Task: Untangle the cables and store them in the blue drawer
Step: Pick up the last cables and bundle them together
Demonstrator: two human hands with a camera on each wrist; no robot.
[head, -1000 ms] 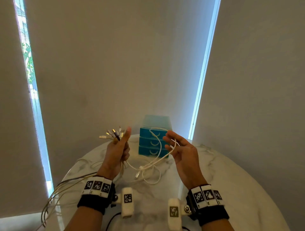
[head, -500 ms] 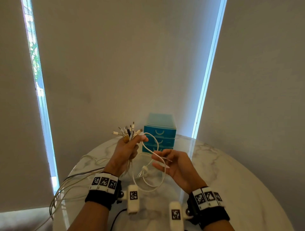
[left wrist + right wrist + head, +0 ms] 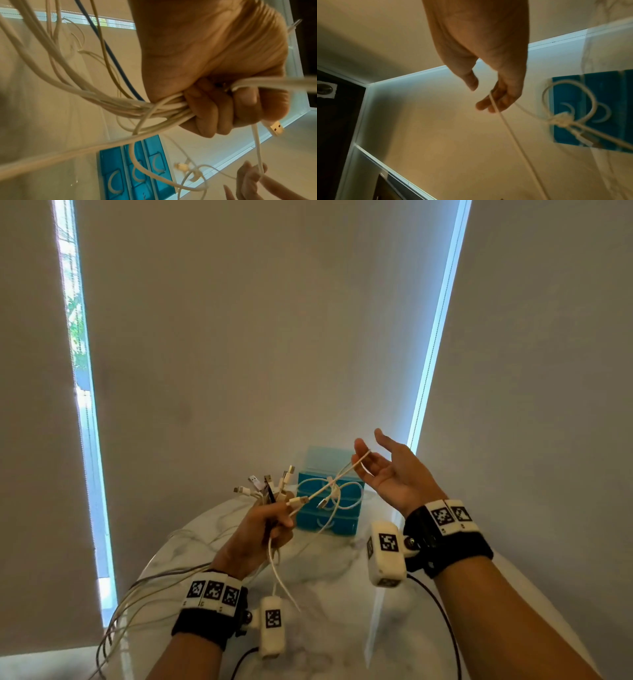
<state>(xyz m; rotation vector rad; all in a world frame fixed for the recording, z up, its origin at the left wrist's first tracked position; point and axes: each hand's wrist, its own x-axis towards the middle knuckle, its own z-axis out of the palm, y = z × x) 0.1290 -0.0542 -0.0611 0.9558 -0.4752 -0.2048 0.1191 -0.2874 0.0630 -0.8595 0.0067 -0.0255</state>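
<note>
The left hand [image 3: 263,529] is fisted around the bundle [image 3: 120,106], plug ends [image 3: 263,484] fanning up out of the fist and the long runs trailing off the table's [image 3: 342,594] left edge. The right hand [image 3: 387,470] is raised in front of the drawers [image 3: 329,505], palm up and fingers loosely spread, with one white cable [image 3: 346,470] draped over the fingers [image 3: 494,102] rather than pinched. That cable runs taut back to the fist, and midway, in front of the drawers, it carries a knot [image 3: 561,120] with two loops hanging off it.

The step in hand looks like freeing this one cable. Pulling harder would likely only cinch the knot, so the better move is to slacken the line, bring the right hand down to the knot, and feed the free plug [image 3: 298,501] back through a loop. The fist should keep the other ends pinned so nothing else slides in. All three drawers appear shut; one needs opening before anything is stored.
</note>
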